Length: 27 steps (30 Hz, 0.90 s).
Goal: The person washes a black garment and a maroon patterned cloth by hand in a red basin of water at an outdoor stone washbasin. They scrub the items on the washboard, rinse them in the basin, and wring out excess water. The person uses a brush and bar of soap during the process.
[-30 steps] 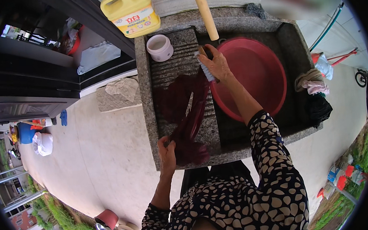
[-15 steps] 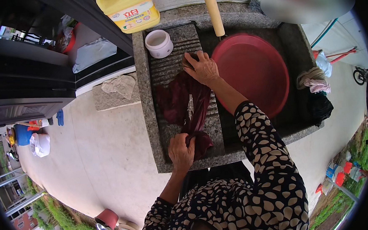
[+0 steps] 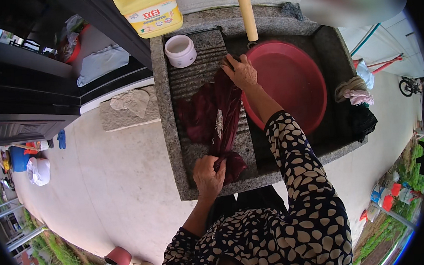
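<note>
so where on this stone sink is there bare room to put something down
Bare ribbed board lies between the white cup and the dark red cloth. The red basin is empty inside. The board's middle is crowded: the left hand grips the cloth's near end, the right hand its far end.

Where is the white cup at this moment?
In the head view, the white cup stands at the far left corner of the ribbed washboard, just below the yellow jug and left of the red basin.
</note>
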{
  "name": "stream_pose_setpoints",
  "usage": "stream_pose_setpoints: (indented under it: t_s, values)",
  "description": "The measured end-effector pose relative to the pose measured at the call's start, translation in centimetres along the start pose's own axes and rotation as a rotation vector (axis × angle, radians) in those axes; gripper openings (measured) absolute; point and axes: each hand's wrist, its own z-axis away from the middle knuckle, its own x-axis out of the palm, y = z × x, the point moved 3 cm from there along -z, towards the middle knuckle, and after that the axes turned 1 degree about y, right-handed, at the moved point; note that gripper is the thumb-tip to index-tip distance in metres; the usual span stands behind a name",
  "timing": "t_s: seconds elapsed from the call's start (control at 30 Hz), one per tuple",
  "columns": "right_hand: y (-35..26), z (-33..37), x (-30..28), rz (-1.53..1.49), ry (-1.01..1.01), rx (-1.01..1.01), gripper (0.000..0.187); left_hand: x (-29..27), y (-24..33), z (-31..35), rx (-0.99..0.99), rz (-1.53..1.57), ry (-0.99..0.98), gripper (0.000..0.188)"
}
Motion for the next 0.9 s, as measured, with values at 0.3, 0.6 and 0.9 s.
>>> stream_pose_setpoints:
  t_s: [0.3, 0.6, 0.9]
  values:
    - [-6.6, 5.7, -2.7, -0.182, -0.118, -0.458, 0.056, -0.6, -0.7, 0.3, -0.045, 0.008, -0.021, 0.02]
    - [-6.7, 6.1, -2.9, -0.329, -0.065, -0.294, 0.05, -1.6, 0.1, 0.5, 0.143, 0.089, 0.104, 0.024]
    - [-1.8, -0.5, -0.3, 0.016, -0.133, -0.053, 0.049, -1.0, 1.3, 0.9, 0.245, 0.171, -0.161, 0.018]
